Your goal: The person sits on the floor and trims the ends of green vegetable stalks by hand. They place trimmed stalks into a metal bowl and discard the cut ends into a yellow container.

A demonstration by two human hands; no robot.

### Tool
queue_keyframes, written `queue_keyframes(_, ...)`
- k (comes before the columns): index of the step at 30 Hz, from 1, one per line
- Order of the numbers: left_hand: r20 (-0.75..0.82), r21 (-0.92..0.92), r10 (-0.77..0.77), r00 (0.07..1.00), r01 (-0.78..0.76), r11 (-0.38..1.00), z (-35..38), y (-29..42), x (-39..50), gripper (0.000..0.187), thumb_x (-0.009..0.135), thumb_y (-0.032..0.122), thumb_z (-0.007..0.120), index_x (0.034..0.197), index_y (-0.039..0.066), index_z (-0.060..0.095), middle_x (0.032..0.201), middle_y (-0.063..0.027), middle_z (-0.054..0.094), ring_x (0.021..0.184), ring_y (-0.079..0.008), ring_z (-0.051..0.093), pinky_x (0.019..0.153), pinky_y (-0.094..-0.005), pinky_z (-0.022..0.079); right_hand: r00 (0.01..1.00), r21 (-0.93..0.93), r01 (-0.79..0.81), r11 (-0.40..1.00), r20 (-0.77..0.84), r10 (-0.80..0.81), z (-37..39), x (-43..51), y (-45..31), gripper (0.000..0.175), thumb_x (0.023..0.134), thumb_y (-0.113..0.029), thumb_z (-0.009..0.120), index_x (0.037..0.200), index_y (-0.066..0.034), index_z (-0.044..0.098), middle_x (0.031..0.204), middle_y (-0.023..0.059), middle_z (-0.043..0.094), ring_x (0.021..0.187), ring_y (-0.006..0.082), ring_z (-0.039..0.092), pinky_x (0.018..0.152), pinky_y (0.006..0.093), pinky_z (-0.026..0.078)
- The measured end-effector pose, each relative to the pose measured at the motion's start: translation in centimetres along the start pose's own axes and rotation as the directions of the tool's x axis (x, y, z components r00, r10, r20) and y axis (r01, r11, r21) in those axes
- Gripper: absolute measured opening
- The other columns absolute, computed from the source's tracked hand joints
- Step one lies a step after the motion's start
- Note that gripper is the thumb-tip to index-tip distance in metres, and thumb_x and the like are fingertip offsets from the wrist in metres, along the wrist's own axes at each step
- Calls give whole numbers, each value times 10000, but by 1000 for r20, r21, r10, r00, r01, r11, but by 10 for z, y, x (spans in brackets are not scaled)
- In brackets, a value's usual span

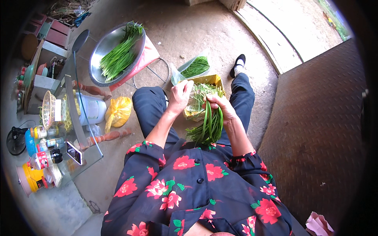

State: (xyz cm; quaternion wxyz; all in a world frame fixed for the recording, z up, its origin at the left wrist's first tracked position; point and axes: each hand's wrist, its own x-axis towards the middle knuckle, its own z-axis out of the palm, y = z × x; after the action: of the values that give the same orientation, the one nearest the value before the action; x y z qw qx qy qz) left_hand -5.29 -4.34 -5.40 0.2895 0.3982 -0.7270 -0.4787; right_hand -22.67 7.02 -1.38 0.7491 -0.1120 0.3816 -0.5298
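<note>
A bunch of garlic chives (211,126) is gripped in my right hand (221,106). Its pale stem ends point away from me, and the green leaves hang back towards my lap. My left hand (180,96) is raised just left of the stems, its fingertips pinched together; I see nothing between them. Below both hands, between my legs, stands a yellow-edged box (217,79) lined with clear plastic. Loose chive scraps and trimmings (200,90) lie in it. Right behind the box, a clear plastic bag (177,75) holds more cut greens (197,66).
A large metal basin (96,50) of chives rests on a red-topped stool (147,56) at the far left. Beside my left leg are a yellow bag (118,110), a white bucket (94,107) and a glass table (88,165) with jars and a phone (73,152). A metal door panel (313,124) stands right.
</note>
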Motion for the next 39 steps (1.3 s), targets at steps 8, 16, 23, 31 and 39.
queue_keyframes(8, 355, -385, -38, 934, 183, 905, 7, 0, -1, 619, 1033, 509, 436, 1359, -5, 550, 1368, -135, 574, 1286, -220, 514, 1108, -354, 363, 937, -307, 221, 926, -197, -289, -18, 1, -20, 177, 929, -222, 667, 940, -45, 665, 628, -51, 532, 511, 68, 501, 482, 218, 413)
queue_keyframes(16, 649, -522, 55, 759, 391, 758, 40, 26, -34, 879, 892, 682, 566, 1409, -18, 439, 1331, -102, 543, 1227, -167, 500, 1050, -325, 407, 869, -391, 341, 855, -216, -445, 5, 15, -17, 215, 915, -215, 719, 1013, -26, 689, 813, -29, 655, 687, 53, 585, 613, 223, 469)
queue_keyframes(23, 634, -397, -64, 771, 395, 828, 48, 38, -36, 590, 853, 294, 796, 1296, 10, 528, 1108, -57, 652, 1035, -136, 612, 913, -309, 503, 854, -542, 316, 779, -195, -482, -4, 18, -13, 248, 926, -254, 704, 1028, -28, 702, 889, -8, 691, 781, 59, 597, 696, 239, 481)
queue_keyframes(31, 728, -479, -102, 678, 610, 632, 25, 33, -37, 365, 928, 228, 717, 1183, -7, 605, 1026, -53, 671, 888, -132, 663, 803, -290, 548, 897, -15, 397, 918, -208, -391, -10, 37, -33, 237, 969, -225, 622, 994, 10, 613, 837, 108, 689, 733, 202, 691, 678, 339, 583)
queue_keyframes(39, 749, -549, -165, 641, 741, 386, 3, 36, -50, 331, 1019, 215, 547, 1227, -40, 585, 1022, -135, 700, 833, -177, 701, 703, -314, 598, 917, 411, 383, 827, -273, -290, -80, 81, -53, 136, 987, -160, 602, 929, -56, 536, 745, 19, 547, 680, 159, 554, 732, 325, 550)
